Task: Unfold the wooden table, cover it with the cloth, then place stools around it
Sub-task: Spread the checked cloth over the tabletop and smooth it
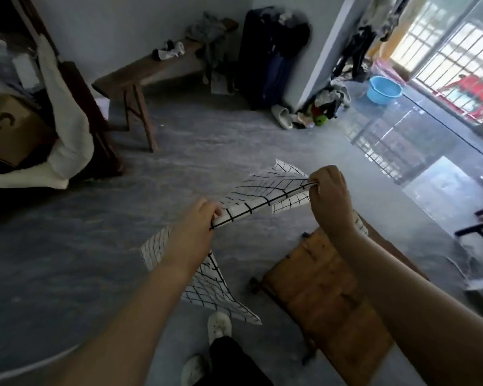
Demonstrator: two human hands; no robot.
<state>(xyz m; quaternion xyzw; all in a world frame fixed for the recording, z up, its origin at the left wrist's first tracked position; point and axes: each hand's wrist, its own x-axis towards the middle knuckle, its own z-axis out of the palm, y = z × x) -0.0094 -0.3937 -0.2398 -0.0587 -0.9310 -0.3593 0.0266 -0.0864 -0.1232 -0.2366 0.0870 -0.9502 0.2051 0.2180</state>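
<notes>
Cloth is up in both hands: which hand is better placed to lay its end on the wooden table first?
Right hand, probably. It pinches the cloth directly above the table, while the left hand holds its end out over bare floor.

Probably a lived-in home, wooden bench, suitcase, slippers, laundry basin

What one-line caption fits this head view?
Both hands, left hand and right hand, stretch a grid-patterned cloth above the wooden table on the floor.
</notes>
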